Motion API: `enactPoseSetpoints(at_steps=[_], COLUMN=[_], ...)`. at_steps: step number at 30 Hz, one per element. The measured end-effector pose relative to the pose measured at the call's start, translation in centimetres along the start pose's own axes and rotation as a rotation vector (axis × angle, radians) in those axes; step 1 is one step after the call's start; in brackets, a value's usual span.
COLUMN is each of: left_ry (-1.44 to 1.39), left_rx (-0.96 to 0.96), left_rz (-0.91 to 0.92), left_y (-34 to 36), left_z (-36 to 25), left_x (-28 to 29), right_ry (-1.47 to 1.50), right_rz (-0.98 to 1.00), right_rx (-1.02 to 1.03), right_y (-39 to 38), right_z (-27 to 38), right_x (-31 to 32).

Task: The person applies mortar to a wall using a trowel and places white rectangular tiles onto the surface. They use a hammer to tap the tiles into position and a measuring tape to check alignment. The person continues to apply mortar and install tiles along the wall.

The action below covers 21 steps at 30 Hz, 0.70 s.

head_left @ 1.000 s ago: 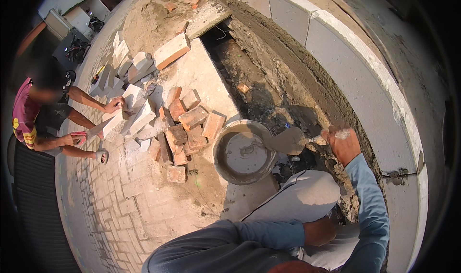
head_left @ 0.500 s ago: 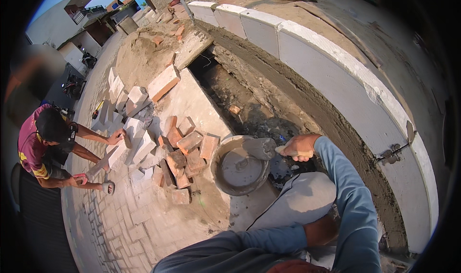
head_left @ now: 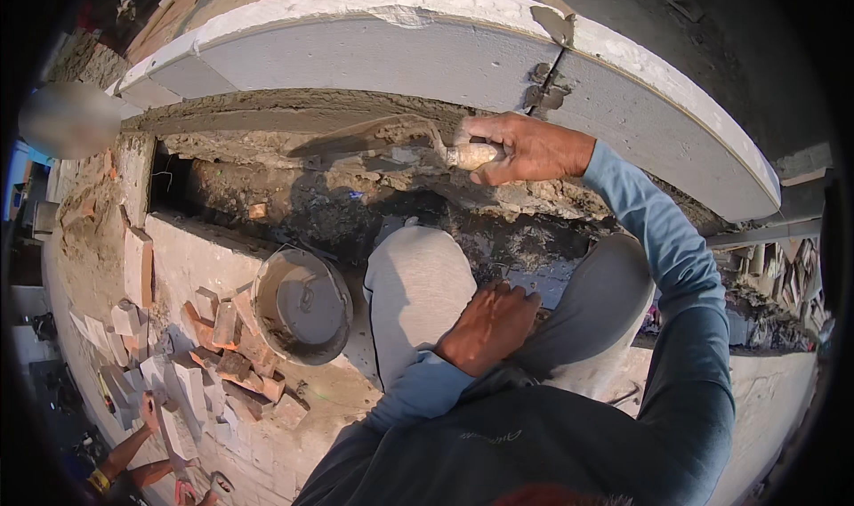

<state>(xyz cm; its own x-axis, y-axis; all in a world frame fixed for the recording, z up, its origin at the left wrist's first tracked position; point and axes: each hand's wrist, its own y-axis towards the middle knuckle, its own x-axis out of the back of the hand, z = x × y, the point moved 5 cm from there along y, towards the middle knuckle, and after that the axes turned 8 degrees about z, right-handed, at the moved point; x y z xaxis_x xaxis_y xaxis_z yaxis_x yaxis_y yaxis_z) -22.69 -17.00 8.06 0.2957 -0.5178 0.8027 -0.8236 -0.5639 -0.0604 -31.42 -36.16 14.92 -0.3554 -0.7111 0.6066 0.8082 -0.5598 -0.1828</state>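
Observation:
My right hand (head_left: pixel 531 147) grips the pale wooden handle of a trowel (head_left: pixel 365 141). Its blade, coated in wet mortar, points left along the foot of the low grey block wall (head_left: pixel 374 56). Below the trowel runs a band of grey mortar (head_left: pixel 249 114). Between my knees, my left hand (head_left: pixel 494 328) rests curled closed against my leg, its fingertips hidden. Left of my knee stands a round bucket (head_left: pixel 301 306) with grey, wet mix inside. A dab of mortar (head_left: pixel 547 88) marks a joint between two wall blocks.
A muddy trench (head_left: pixel 329 208) lies between my legs and the wall. Broken bricks (head_left: pixel 236 346) and pale block pieces (head_left: pixel 191 386) are heaped beyond the bucket. At lower left, a co-worker's hands (head_left: pixel 149 412) are at a pale block, with a saw nearby.
The trowel has come out of the bucket and now lies alongside the wall, still in my right hand. My view has swung right, toward the wall. My left hand now shows on my leg.

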Motion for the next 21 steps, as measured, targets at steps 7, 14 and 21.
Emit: enactPoseSetpoints(at_steps=[7,14,21], left_ry=[0.043,0.097,0.059], left_rx=[-0.152,-0.018,-0.002], left_rz=[-0.153,0.068,0.095], left_y=[1.0,3.1,3.9], left_z=[0.0,-0.5,-0.1], left_x=[-1.4,-0.9,-1.0], right_ry=[-0.354,-0.289,-0.519], right_rz=[-0.362,-0.474,-0.663], right_rx=[-0.462,-0.593,-0.471], right_y=[-19.0,-22.4,-25.5], right_z=[-3.9,-4.6,-2.5], right_x=[0.3,1.7,2.3])
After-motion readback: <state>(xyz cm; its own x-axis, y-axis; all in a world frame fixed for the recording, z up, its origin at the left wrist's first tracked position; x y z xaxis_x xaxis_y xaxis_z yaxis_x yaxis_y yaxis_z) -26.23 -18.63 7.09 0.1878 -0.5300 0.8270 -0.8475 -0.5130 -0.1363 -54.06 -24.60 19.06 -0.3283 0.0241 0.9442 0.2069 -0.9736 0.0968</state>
